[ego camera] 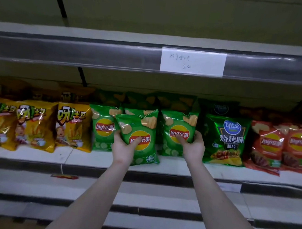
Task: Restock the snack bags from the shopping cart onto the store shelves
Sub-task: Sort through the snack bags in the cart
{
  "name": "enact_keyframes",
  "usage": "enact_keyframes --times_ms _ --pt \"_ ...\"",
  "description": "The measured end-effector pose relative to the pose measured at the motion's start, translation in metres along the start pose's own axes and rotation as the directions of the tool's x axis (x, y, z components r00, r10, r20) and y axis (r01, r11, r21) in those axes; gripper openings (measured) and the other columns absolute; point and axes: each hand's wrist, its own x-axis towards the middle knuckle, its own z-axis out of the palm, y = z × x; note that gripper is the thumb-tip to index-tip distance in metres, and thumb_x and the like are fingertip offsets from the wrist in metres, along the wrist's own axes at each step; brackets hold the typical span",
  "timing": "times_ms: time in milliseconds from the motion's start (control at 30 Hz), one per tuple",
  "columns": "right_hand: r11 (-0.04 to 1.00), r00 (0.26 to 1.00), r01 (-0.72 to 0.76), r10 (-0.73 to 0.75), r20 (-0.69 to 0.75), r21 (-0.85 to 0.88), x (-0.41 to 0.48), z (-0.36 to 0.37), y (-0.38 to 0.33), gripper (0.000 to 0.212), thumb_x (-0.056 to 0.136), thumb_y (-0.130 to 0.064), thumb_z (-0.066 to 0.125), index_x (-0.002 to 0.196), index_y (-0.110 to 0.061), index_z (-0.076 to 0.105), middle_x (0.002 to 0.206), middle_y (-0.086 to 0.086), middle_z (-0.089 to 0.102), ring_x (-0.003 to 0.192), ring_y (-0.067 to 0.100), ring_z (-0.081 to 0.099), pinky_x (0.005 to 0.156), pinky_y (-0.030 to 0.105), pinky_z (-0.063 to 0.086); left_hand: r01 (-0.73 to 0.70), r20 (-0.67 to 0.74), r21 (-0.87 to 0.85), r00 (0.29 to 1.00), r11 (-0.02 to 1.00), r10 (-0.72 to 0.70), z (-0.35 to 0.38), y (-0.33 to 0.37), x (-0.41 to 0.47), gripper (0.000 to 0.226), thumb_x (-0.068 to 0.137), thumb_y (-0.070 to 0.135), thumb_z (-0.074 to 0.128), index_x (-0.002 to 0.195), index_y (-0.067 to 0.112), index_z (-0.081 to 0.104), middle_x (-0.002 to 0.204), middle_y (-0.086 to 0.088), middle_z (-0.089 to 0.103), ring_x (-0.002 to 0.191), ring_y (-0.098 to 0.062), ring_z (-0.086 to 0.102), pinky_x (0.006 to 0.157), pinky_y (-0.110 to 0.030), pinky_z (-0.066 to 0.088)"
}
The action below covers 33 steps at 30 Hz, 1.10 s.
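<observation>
On a white store shelf (pixel 82 158), beneath the grey price rail (pixel 79 53) of the tier above: lined from end to end with upright snack packets. From the left, yellow snack bags (pixel 35 124), then green Lay's packets (pixel 103 127), a dark green barbecue-flavour bag (pixel 225 139), and red Lay's bags (pixel 280 146) at the far right, with more packets in shadow behind. Stretched in from below, two bare forearms (pixel 217 199). Grips, with the left hand (pixel 123 148), a green Lay's bag (pixel 139 136) by its left edge, thumb laid across the logo, fingers hidden behind; held forward of the row, overlapping the leftmost of those packets and another green one (pixel 141 112) behind, lower edge down at the shelf's front lip, resting there or just clear, impossible to tell. Clasps, with the right hand (pixel 193 146), a second green bag (pixel 178 130) standing in the row just left of the barbecue bag, thumb on its front, fingers curled round its right edge. Tucked into the rail above, a white paper label (pixel 192 62) with faint handwriting, too blurred to read. On the tier below (pixel 34 181), a small red wrapper (pixel 64 176) lying flat.
</observation>
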Motion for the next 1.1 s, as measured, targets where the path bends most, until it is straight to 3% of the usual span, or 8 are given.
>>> enact_keyframes --times_ms 200,367,467,633,733,867,1033,1100 --pt "0.997 0.991 -0.073 0.069 0.115 0.030 0.011 0.006 0.007 0.060 0.081 -0.030 0.073 0.130 -0.007 0.047 0.115 0.014 0.064 0.105 0.032 0.061 0.079 0.030 0.043 -0.042 0.008 0.108 0.999 0.993 0.042 0.001 0.000 -0.001 0.076 0.081 0.004 0.073 0.143 0.011 0.030 0.119 0.004 0.049 0.110 -0.011 0.048 0.098 -0.029 0.042" --pt "0.995 0.977 -0.102 0.100 0.187 -0.001 0.011 0.000 0.000 0.057 0.085 -0.020 0.070 0.133 -0.006 0.042 0.123 0.015 0.060 0.113 0.033 0.057 0.083 0.031 0.041 -0.045 -0.075 0.193 0.995 0.980 0.060 0.006 0.003 -0.008 0.075 0.081 0.008 0.075 0.142 0.009 0.032 0.136 -0.008 0.050 0.125 -0.024 0.049 0.107 -0.043 0.041" --pt "0.994 0.972 -0.107 0.108 0.208 -0.016 0.007 -0.006 -0.004 0.065 0.084 -0.019 0.071 0.137 -0.005 0.037 0.128 0.017 0.057 0.116 0.034 0.055 0.090 0.036 0.043 -0.031 -0.127 0.281 0.990 0.959 0.069 0.009 0.006 -0.012 0.075 0.078 0.014 0.078 0.139 0.007 0.035 0.135 -0.014 0.049 0.126 -0.032 0.047 0.105 -0.050 0.041" --pt "0.998 0.984 -0.049 0.043 0.175 0.033 -0.005 -0.019 -0.018 0.086 0.085 -0.022 0.070 0.150 -0.005 0.016 0.147 0.016 0.040 0.132 0.033 0.041 0.100 0.032 0.037 -0.078 -0.184 0.340 0.972 0.937 0.148 0.005 0.013 -0.026 0.076 0.078 0.023 0.078 0.140 0.006 0.036 0.139 -0.013 0.045 0.131 -0.031 0.039 0.109 -0.046 0.034" --pt "0.989 0.987 0.048 -0.069 0.142 0.141 -0.020 -0.022 -0.038 0.075 0.089 -0.026 0.064 0.150 -0.013 0.021 0.151 0.008 0.036 0.136 0.025 0.038 0.099 0.025 0.030 -0.181 -0.156 0.210 0.964 0.961 0.216 -0.003 0.025 -0.036 0.066 0.084 0.024 0.072 0.139 0.012 0.040 0.137 -0.003 0.045 0.133 -0.023 0.038 0.109 -0.038 0.033" --pt "0.968 0.967 0.166 -0.198 0.162 0.190 -0.056 -0.015 -0.074 0.062 0.095 -0.035 0.053 0.149 -0.015 0.027 0.152 0.004 0.033 0.136 0.017 0.036 0.105 0.028 0.029 -0.219 -0.081 -0.059 0.973 0.974 0.214 -0.017 0.047 -0.055 0.049 0.090 0.026 0.064 0.135 0.019 0.047 0.137 0.005 0.049 0.130 -0.011 0.042 0.110 -0.034 0.035" --pt "0.922 0.901 0.183 -0.296 0.318 0.342 -0.133 0.023 -0.110 0.049 0.099 -0.033 0.045 0.145 -0.020 0.035 0.149 -0.002 0.038 0.134 0.012 0.038 0.108 0.027 0.031 -0.253 -0.143 -0.214 0.964 0.943 0.226 -0.077 0.065 -0.085 0.032 0.095 0.026 0.058 0.127 0.024 0.052 0.126 0.013 0.055 0.121 -0.002 0.049 0.096 -0.017 0.040" --pt "0.906 0.853 0.182 -0.339 0.396 0.383 -0.171 0.045 -0.123 0.045 0.100 -0.031 0.044 0.142 -0.019 0.038 0.142 -0.005 0.043 0.125 0.002 0.043 0.101 0.014 0.035 -0.276 -0.207 -0.242 0.951 0.930 0.228 -0.118 0.066 -0.097 0.032 0.096 0.025 0.056 0.128 0.022 0.052 0.127 0.011 0.056 0.119 0.001 0.051 0.093 -0.009 0.042"
